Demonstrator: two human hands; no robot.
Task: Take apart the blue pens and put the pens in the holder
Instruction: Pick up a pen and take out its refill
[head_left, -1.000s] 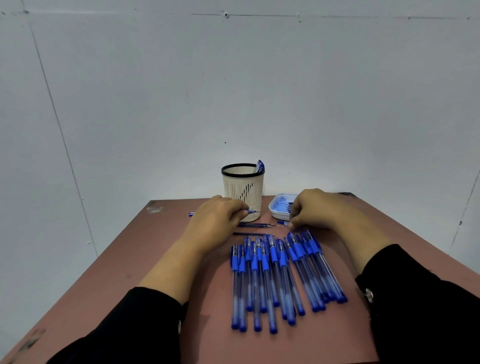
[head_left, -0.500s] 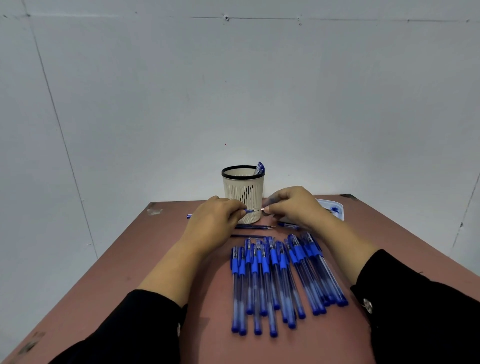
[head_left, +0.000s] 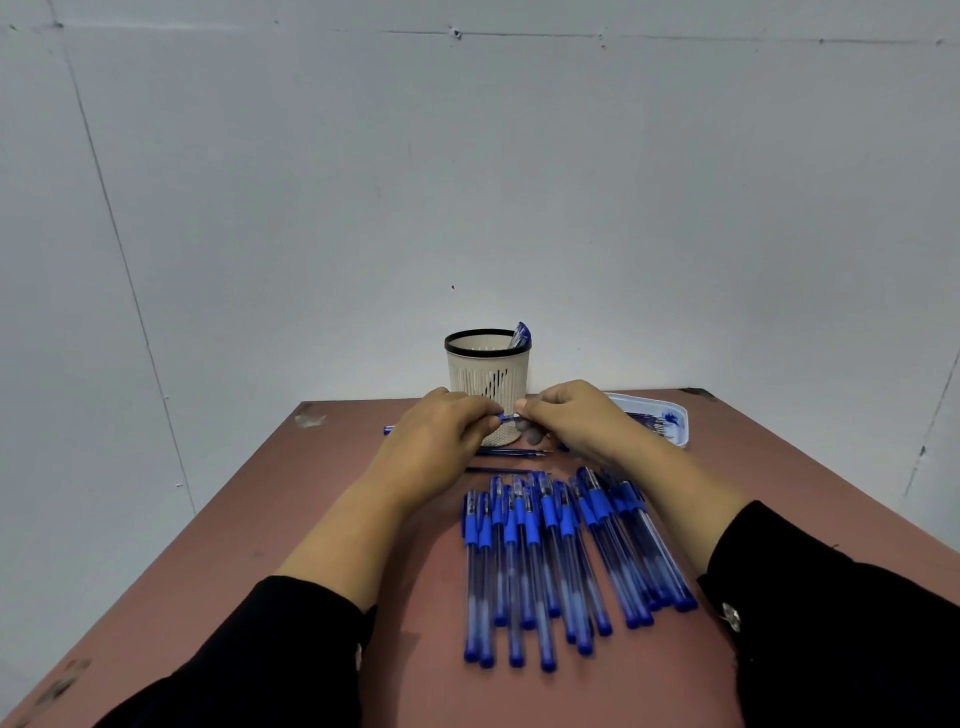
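step: pulling one blue pen (head_left: 506, 417) apart, judging by both hands meeting on it in front of the holder (head_left: 487, 375).
left hand (head_left: 441, 441): fingers curled round the barrel; far end pokes out left, above the tabletop (head_left: 322, 509).
right hand (head_left: 582, 423): fingers pinched on the tip end, just beside the left's.
how-to: keep the barrel fixed, twist or pull the tip straight along the axis, no bending.
pen vs fingers: only a short blue bit shows between the two grips; rest hidden.
queue: row of pens (head_left: 561, 551) near, two refills (head_left: 511, 453) under the hands, tray (head_left: 670, 418) right.
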